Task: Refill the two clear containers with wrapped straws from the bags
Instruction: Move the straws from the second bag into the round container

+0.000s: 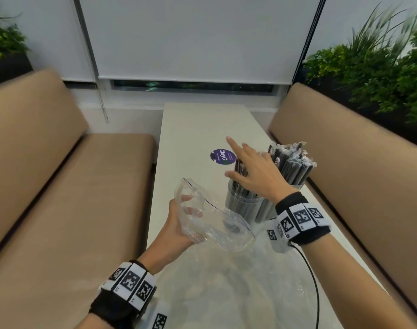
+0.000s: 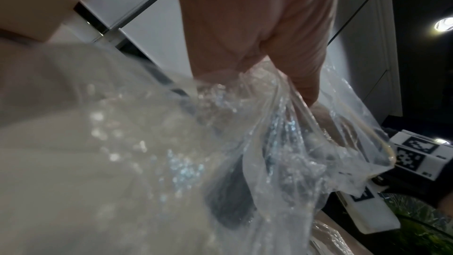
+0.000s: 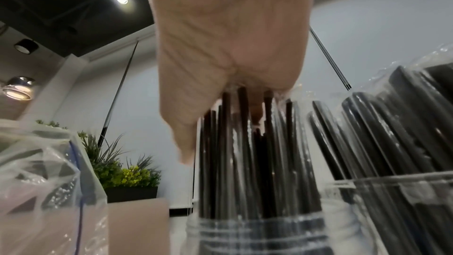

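Note:
Two clear containers stand on the white table (image 1: 202, 124), both packed with dark wrapped straws. My right hand (image 1: 250, 167) lies flat, fingers spread, on the straw tops of the nearer container (image 1: 244, 205); the right wrist view shows the palm (image 3: 228, 42) pressing those straws (image 3: 245, 152). The second container (image 1: 294, 167) stands just right of it, its straws (image 3: 392, 133) sticking up in clear wrappers. My left hand (image 1: 179, 224) grips a crumpled clear plastic bag (image 1: 217, 224) with a blue zip line, held above the table; the fingers (image 2: 306, 77) pinch the bag (image 2: 282, 143).
A second clear bag (image 1: 226, 293) lies flat on the table near me. A round purple sticker (image 1: 222, 156) sits mid-table. Tan bench seats (image 1: 72, 210) flank the table on both sides, with green plants (image 1: 380, 74) behind the right one. A black cable (image 1: 314, 281) runs from my right wrist.

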The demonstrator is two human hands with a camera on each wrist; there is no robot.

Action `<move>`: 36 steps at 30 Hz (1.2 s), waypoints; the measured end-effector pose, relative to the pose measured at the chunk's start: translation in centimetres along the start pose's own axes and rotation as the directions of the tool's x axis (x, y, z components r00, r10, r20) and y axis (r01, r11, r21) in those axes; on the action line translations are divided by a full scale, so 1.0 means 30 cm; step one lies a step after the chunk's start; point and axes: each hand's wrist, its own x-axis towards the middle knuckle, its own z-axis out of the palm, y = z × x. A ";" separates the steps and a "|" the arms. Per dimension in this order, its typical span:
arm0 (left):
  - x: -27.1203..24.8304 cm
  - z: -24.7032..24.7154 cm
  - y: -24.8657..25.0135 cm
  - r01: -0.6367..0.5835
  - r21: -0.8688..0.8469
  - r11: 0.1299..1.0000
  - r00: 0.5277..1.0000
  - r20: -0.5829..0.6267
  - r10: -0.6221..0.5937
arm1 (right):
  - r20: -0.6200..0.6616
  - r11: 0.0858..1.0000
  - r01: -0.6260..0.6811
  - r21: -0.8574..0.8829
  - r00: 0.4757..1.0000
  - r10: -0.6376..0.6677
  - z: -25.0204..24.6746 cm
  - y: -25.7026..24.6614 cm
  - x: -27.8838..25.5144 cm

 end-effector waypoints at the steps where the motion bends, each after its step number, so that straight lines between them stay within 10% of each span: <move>1: -0.003 0.003 0.004 -0.002 0.002 1.000 1.000 0.001 0.002 | -0.024 1.000 0.016 -0.010 1.000 -0.016 0.002 0.004 0.006; 6: -0.015 0.020 0.013 -0.007 0.001 1.000 1.000 0.012 0.007 | -0.209 0.997 -0.071 0.042 0.975 0.078 -0.016 -0.012 0.050; 16: -0.069 -0.003 0.020 -0.049 -0.046 0.998 0.998 -0.036 0.048 | -0.087 0.899 -0.335 0.280 0.924 0.372 -0.273 0.026 -0.098; 22: -0.126 -0.005 -0.019 -0.038 -0.085 0.996 0.995 -0.095 0.029 | 0.134 0.872 -0.419 0.253 0.908 0.397 -0.087 0.019 -0.295; 32: -0.220 0.050 -0.021 0.047 -0.082 0.996 0.993 -0.102 -0.056 | -0.174 0.881 -0.366 0.299 0.887 0.427 0.089 0.004 -0.365; 36: -0.230 0.114 -0.010 0.073 -0.076 0.994 0.992 -0.100 -0.081 | -0.021 0.859 -0.501 0.106 0.863 0.505 0.126 0.055 -0.462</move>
